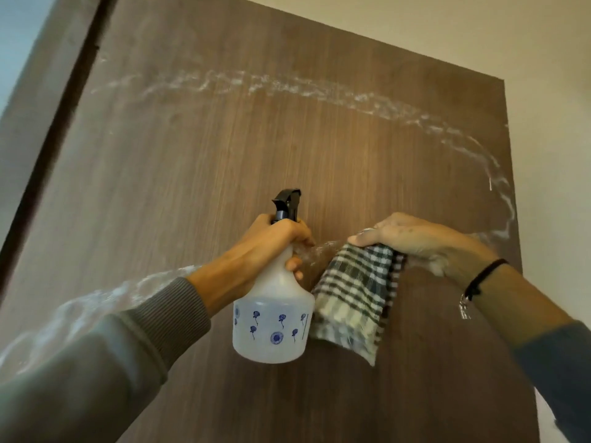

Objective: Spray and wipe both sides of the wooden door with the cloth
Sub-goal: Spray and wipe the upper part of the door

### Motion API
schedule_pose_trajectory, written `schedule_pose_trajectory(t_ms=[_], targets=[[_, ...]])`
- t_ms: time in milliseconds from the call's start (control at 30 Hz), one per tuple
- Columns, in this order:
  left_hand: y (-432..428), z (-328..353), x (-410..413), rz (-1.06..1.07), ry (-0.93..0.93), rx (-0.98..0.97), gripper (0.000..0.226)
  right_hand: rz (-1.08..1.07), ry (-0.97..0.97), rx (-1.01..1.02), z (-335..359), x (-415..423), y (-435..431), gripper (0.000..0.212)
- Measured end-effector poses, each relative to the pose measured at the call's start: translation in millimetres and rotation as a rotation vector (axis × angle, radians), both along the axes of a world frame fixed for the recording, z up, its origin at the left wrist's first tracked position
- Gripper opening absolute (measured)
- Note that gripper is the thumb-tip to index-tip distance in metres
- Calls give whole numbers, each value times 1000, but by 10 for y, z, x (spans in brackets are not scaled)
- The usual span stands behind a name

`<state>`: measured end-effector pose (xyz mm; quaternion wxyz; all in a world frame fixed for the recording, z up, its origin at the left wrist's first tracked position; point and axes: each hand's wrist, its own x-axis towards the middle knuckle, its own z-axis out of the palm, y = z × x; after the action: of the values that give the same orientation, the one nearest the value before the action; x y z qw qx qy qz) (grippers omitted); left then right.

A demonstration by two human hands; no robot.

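**Light bottle, limp cloth, wet door**

The translucent white plastic spray bottle with blue flower print is gripped at its neck by the left hand, just below the black trigger. It is judged light and stiff, and best held there. Its liquid level cannot be made out. The soft green-and-white checked cloth is held at its top edge by the right hand and hangs limp against the upright brown wooden door. The door is streaked with a white arc of spray and is likely slippery where wet.
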<state>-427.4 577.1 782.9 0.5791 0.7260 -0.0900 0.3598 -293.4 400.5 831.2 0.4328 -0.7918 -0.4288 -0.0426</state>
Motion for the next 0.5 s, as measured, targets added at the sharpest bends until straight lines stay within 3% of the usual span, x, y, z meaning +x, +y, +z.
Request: schedule_pose_trajectory(t_ms=[167, 333, 400, 500], targets=[[52, 190, -88, -36, -30, -3, 13, 74, 207, 432, 117, -91, 132, 21], [166, 371, -264, -32, -43, -2, 18, 434, 431, 805, 395, -229, 361, 53], [233, 460, -342, 4, -80, -34, 24, 471, 449, 903, 466, -306, 512, 49], [363, 613, -485, 35, -106, 7, 15, 482, 508, 1055, 540, -391, 803, 43]])
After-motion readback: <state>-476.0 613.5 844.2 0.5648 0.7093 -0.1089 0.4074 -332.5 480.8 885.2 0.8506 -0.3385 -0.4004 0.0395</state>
